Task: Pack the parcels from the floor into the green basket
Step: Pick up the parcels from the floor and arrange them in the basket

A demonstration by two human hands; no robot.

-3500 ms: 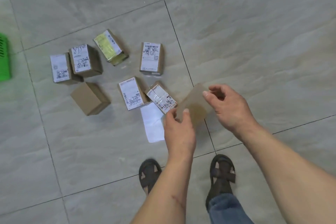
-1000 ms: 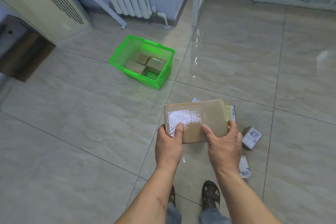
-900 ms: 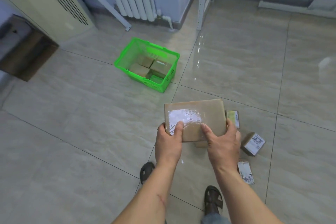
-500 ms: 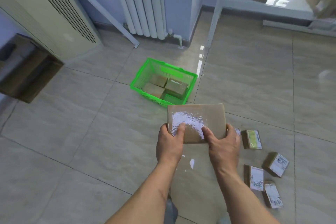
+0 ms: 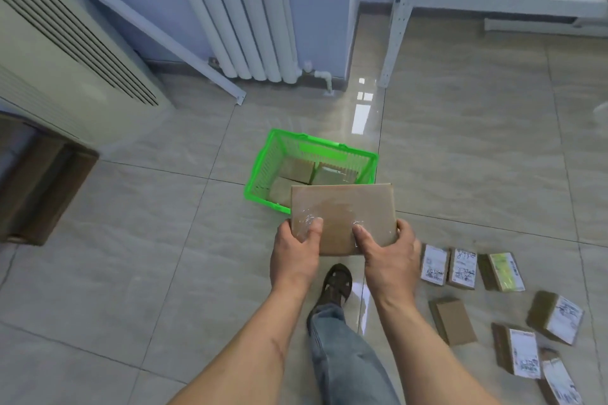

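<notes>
I hold a flat brown parcel (image 5: 343,214) wrapped in glossy tape, in front of my chest. My left hand (image 5: 296,253) grips its near left corner, thumb on top. My right hand (image 5: 390,258) grips its near right corner the same way. Just beyond it on the floor stands the green basket (image 5: 263,168), with a few brown parcels (image 5: 297,171) lying inside; the held parcel hides its near right corner. Several small labelled parcels (image 5: 464,268) lie on the tiles at the lower right.
A white radiator (image 5: 250,16) and a blue wall stand behind the basket. A cream air-conditioner cabinet (image 5: 59,56) is at the left, a dark wooden box (image 5: 36,181) below it. A white metal rack (image 5: 398,20) stands at the back right. My foot (image 5: 335,283) steps forward.
I have walked closer to the basket with the parcel in both hands; the basket now sits just past the parcel's far edge. The loose parcels have slid to my lower right.
</notes>
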